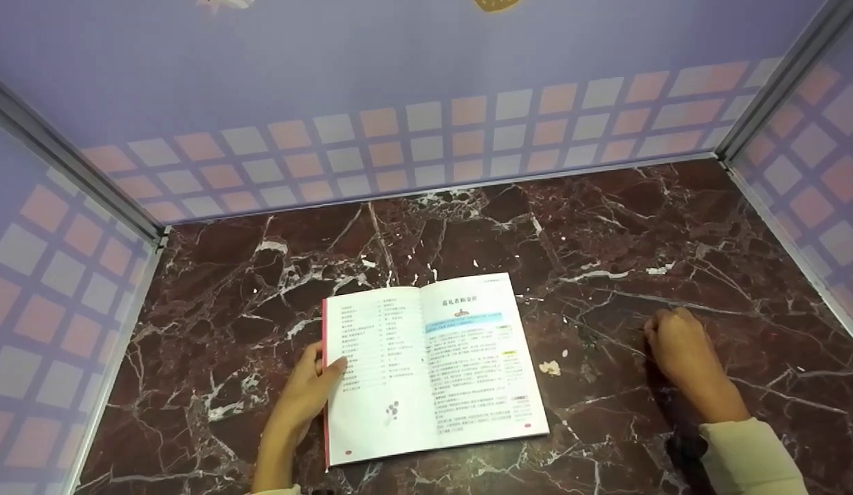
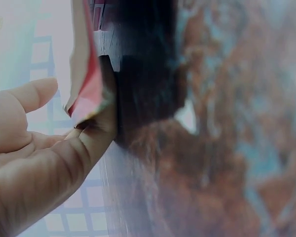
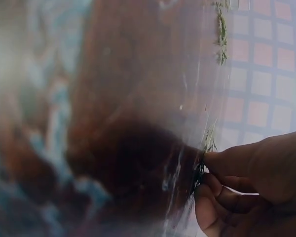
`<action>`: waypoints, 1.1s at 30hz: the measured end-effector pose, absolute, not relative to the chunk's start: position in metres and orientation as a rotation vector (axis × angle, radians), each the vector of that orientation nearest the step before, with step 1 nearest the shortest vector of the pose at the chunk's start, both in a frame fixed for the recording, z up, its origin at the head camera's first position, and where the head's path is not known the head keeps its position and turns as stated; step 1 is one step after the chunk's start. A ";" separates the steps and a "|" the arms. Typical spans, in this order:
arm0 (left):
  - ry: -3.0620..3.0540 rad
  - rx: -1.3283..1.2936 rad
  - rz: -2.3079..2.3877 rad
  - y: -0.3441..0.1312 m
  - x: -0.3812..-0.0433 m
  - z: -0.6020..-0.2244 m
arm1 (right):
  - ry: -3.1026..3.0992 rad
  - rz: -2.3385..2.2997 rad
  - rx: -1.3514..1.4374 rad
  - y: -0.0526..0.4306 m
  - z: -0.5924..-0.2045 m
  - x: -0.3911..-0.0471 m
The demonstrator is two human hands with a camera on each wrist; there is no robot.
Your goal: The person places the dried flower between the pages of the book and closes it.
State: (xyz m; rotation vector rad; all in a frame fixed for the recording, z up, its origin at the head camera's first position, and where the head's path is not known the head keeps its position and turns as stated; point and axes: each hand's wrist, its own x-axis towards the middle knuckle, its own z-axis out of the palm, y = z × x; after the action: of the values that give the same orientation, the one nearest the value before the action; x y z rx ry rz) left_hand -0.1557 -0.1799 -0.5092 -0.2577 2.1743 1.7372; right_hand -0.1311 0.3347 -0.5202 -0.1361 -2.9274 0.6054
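Left hand (image 1: 302, 392) grips the edge of an open, white-paged paper book with a red cover edge (image 1: 433, 375)

The thumb lies over the left page and the fingers reach beneath, so the left hand holds the book between them. The book spreads out to the right of this hand, its printed pages facing up and its far edge beyond the fingertips. Below it is a glossy, dark red-brown tabletop with pale marble veins (image 1: 605, 405). Well to the right of the book, the right hand (image 1: 691, 357) is low at the tabletop, its fingers curled in. A thin, green, sprig-like strand (image 3: 210, 140) shows just beside its thumb tip; whether they touch, I cannot tell. A cream-coloured padded sleeve (image 1: 752, 457) covers the wrist behind. Farther out, beyond both hands, stands a lavender wall panel with pink and pale squares (image 1: 399, 69).
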 end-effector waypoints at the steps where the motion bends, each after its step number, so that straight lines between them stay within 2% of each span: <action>1: 2.173 -0.259 1.738 -0.180 -0.156 -0.509 | -2.930 0.606 -0.143 0.334 -0.520 -0.131; 19: 2.171 -0.241 1.730 -0.179 -0.158 -0.508 | -2.804 0.707 -0.180 0.318 -0.504 -0.136; 33: 2.167 -0.241 1.755 -0.179 -0.157 -0.509 | -2.711 0.835 -0.371 0.321 -0.500 -0.135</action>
State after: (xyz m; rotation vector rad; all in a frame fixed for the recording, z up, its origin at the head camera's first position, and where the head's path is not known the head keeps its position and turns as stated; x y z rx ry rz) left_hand -0.1574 -0.1787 -0.5092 -0.2412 2.1666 1.7553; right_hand -0.1348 0.3208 -0.5001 -0.3711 -2.7109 0.8348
